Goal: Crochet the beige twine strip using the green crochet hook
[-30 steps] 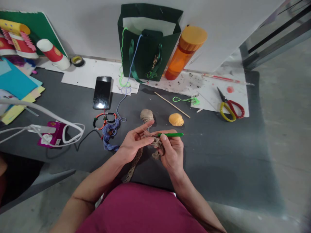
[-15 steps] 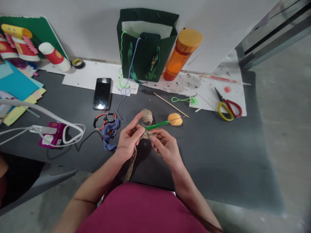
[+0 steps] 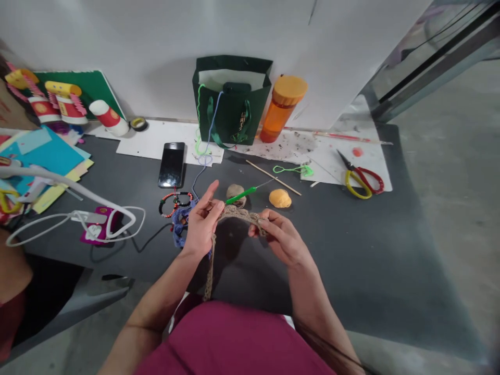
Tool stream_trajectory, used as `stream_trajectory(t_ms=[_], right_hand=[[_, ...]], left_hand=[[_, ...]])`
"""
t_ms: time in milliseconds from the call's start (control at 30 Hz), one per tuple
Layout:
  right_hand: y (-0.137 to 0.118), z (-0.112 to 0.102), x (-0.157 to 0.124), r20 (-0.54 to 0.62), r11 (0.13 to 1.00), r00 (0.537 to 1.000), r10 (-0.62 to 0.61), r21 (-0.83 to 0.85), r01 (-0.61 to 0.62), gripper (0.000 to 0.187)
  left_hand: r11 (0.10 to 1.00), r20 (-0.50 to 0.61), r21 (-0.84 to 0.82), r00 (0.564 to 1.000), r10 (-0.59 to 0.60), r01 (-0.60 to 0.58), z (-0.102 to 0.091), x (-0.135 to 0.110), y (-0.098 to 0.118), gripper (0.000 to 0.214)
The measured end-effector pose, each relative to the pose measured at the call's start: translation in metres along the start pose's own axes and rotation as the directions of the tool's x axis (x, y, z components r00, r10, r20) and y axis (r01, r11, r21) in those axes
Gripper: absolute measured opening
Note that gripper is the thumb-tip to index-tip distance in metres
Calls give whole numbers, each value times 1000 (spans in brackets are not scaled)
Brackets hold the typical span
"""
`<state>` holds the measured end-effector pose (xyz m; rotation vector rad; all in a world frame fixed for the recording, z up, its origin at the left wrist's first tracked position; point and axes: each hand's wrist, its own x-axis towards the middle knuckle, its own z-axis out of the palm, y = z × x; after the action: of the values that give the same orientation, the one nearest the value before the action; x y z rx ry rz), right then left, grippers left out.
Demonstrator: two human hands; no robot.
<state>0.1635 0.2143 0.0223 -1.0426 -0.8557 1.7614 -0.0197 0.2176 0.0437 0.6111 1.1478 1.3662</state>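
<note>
Dark grey work table (image 3: 344, 250) against a white wall, craft stuff scattered along the far edge: dark green paper gift bag (image 3: 230, 104), orange plastic bottle (image 3: 280, 109), and off to the right a pair of scissors with yellow and red handles (image 3: 361, 181) on some paper. Black phone (image 3: 171, 164) lying further left, plus a magenta power strip (image 3: 97, 225) with a white cable (image 3: 58, 174) at the left end. Dead centre, both hands well apart: left hand (image 3: 201, 224) and right hand (image 3: 281, 237) each pinching a tan crocheted strip (image 3: 236, 212) between thumb and fingers, the strip arching across the gap. Long tail of it (image 3: 209, 271) dangling from the left hand toward the near edge. Just beyond the arch, a ball of tan twine (image 3: 234, 188), with a green crochet hook (image 3: 242, 195) free of both hands, across or right beside the ball, hard to tell which. Strip looks light, soft and floppy, with no stiffness at all, so probably best held by its stitched edge with a pinch at each side, not by the loose tail. Loops might snag easily on that hook, too.
</note>
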Motion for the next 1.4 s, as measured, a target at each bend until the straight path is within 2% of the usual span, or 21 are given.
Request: stream_trajectory(t_ms=[100, 200, 300, 433, 633, 767, 933, 1133, 1400], right_hand=[[-3, -2, -2, -1, 997, 999, 37, 71, -37, 46], [-4, -7, -1, -87, 997, 996, 18, 71, -12, 45], [-1, -14, 3, -194, 997, 979, -67, 20, 72, 43], [1, -27, 8, -286, 990, 948, -143, -28, 141, 42], [-7, -38, 8, -299, 997, 951, -79, -35, 71, 40], [-5, -38, 6, -302, 998, 953, -13, 55, 31, 41], [1, -41, 2, -228, 991, 971, 67, 126, -39, 39], [4, -41, 0, -222, 989, 975, 17, 149, 17, 30], [5, -31, -2, -164, 986, 979, 119, 135, -97, 36]], left_hand=[[994, 47, 83, 997, 62, -66, 3, 1, 15, 50], [979, 78, 133, 986, 147, -156, 6, 5, 22, 45], [979, -3, 91, 983, 186, -185, 9, 12, 11, 44], [990, -125, -64, 986, 114, -122, 16, 21, -12, 48], [980, -157, -161, 983, 92, -118, 17, 34, -19, 49], [979, -185, -169, 979, 85, -117, 10, 38, -25, 47], [980, -207, -185, 978, 33, -72, 6, 37, -25, 47], [986, -183, -154, 982, 35, -63, 6, 34, -23, 48], [990, -115, -130, 992, 47, -62, 7, 30, -22, 37]])
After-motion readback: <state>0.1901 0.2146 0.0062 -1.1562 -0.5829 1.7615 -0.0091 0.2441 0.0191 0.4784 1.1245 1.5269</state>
